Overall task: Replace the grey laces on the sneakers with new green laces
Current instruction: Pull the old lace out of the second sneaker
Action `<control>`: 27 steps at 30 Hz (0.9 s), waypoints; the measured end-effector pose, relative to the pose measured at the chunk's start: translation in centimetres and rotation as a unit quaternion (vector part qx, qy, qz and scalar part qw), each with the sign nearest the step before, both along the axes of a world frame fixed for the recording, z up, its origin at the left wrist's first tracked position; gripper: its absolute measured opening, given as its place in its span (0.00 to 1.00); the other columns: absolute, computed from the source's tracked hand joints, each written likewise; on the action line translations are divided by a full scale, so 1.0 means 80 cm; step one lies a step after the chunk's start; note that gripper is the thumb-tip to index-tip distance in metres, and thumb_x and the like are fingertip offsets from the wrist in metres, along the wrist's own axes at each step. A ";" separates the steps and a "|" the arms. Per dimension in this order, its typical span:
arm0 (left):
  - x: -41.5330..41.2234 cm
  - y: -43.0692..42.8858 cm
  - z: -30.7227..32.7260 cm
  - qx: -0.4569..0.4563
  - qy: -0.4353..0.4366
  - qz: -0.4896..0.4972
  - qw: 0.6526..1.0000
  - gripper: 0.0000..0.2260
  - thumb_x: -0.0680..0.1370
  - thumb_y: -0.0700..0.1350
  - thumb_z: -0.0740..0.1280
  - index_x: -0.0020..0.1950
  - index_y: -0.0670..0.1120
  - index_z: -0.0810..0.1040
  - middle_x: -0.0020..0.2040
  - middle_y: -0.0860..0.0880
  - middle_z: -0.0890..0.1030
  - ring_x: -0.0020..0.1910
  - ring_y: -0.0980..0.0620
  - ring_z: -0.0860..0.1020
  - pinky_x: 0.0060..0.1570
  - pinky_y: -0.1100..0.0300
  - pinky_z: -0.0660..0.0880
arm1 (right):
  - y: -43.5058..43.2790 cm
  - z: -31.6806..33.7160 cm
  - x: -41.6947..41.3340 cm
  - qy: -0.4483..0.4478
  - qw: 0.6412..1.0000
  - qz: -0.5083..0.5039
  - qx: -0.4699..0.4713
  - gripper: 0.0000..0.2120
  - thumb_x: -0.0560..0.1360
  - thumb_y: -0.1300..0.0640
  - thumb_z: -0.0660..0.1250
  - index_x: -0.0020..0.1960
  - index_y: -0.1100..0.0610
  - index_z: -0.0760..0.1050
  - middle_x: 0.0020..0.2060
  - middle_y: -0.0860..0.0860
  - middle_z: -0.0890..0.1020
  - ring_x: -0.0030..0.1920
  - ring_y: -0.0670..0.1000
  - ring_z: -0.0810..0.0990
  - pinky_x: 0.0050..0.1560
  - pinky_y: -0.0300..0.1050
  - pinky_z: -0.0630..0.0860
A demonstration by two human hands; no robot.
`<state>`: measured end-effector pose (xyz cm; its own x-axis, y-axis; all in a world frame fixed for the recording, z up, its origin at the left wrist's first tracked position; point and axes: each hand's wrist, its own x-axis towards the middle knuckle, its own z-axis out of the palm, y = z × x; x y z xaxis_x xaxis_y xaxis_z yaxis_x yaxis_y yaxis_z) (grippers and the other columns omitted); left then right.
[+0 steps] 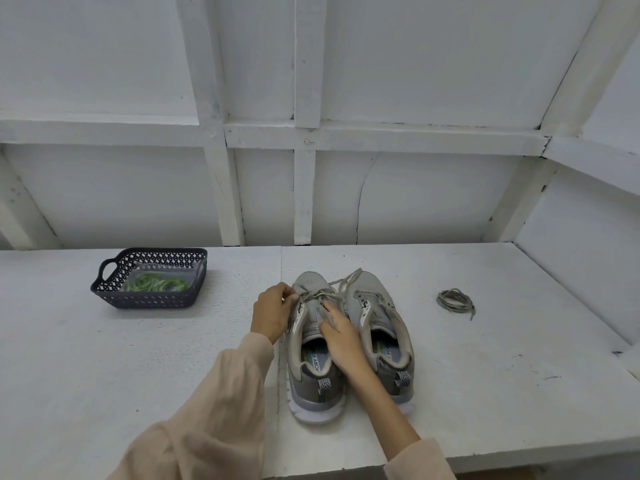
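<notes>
Two hands work on the left sneaker [306, 388]. The left hand [272, 313] has its fingers curled, thumb and fingertips pinching the grey lace [313, 292] at the outer eyelet row near the toe. The right hand [343, 336] lies over the tongue with its fingers straight and pressed flat, holding nothing. The lace is threaded only through the lowest eyelets; its loose ends trail forward and across the toe of the right sneaker [372, 289].

Both sneakers stand side by side, touching, heels toward the person, on the white table [138, 358]. The right sneaker's eyelets show no lace.

A coiled grey lace [453, 299] lies well apart to the right. To the left, the green laces [156, 283] sit in a clear bag inside a dark perforated basket [149, 301].
</notes>
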<state>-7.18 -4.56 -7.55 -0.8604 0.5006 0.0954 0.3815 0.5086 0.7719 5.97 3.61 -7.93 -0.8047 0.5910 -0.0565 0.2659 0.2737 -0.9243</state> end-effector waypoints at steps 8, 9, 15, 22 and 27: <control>0.008 0.001 -0.001 0.095 -0.053 0.029 0.994 0.09 0.78 0.48 0.68 0.51 0.42 0.79 0.47 0.46 0.82 0.48 0.47 0.78 0.53 0.52 0.74 | 0.000 -0.002 -0.001 -0.004 1.000 0.003 -0.007 0.23 0.81 0.64 0.57 0.76 0.59 0.62 0.74 0.53 0.66 0.74 0.50 0.63 0.68 0.35 0.57; 0.009 0.000 -0.003 0.074 -0.035 0.005 0.997 0.09 0.77 0.48 0.69 0.49 0.42 0.79 0.46 0.46 0.82 0.48 0.47 0.79 0.52 0.52 0.75 | 0.000 -0.002 -0.001 -0.005 1.000 0.000 -0.006 0.23 0.81 0.64 0.57 0.76 0.59 0.62 0.74 0.53 0.66 0.74 0.50 0.64 0.68 0.35 0.57; -0.007 -0.004 0.009 0.209 -0.030 0.100 0.972 0.07 0.78 0.38 0.66 0.43 0.48 0.79 0.41 0.50 0.82 0.43 0.46 0.80 0.49 0.47 0.78 | 0.002 -0.003 0.000 -0.013 1.000 0.009 0.004 0.23 0.81 0.63 0.57 0.76 0.59 0.61 0.75 0.53 0.65 0.75 0.50 0.62 0.68 0.34 0.56; -0.001 -0.005 -0.008 0.072 -0.028 -0.017 0.997 0.05 0.76 0.45 0.71 0.46 0.43 0.80 0.46 0.45 0.82 0.48 0.47 0.79 0.52 0.52 0.74 | 0.000 -0.001 -0.001 -0.013 1.000 0.004 0.009 0.24 0.81 0.63 0.57 0.76 0.59 0.61 0.75 0.54 0.64 0.75 0.51 0.61 0.71 0.36 0.55; -0.002 -0.001 0.002 0.172 -0.041 0.089 0.980 0.06 0.78 0.43 0.68 0.46 0.41 0.79 0.44 0.45 0.82 0.47 0.44 0.79 0.51 0.50 0.74 | 0.000 -0.001 0.000 -0.013 1.000 0.010 0.008 0.24 0.81 0.63 0.57 0.76 0.59 0.61 0.75 0.54 0.64 0.76 0.50 0.60 0.72 0.38 0.54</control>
